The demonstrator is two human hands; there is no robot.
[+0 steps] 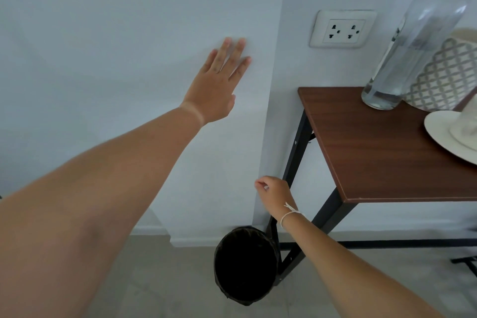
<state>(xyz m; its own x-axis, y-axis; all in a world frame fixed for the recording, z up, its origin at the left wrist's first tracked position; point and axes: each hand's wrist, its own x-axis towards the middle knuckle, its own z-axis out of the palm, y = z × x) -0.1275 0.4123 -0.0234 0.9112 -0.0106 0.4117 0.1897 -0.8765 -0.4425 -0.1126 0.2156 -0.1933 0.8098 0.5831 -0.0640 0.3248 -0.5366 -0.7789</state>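
White wall (103,33) fills the upper left of the frame; its outer corner edge (268,111) runs top to bottom just right of centre. Left grip (216,82), centre frame: open flat, fingers straight, palm on the wall, holding nothing. Right grip (273,193), lower centre: fingers curled, thumb and forefinger tips pinched together right at the corner edge. Can't tell if anything tiny sits between them. String bracelet (290,212) on that wrist. The edge is vertical and lies just left of the right grip's fingertips, so the right grip is nearer; the left is higher and left of the edge. Black bin (245,266) on the floor directly below. Right of frame: brown bench (374,150) with a glass bottle (413,46) and a hat (454,137), and a socket (343,29) above.
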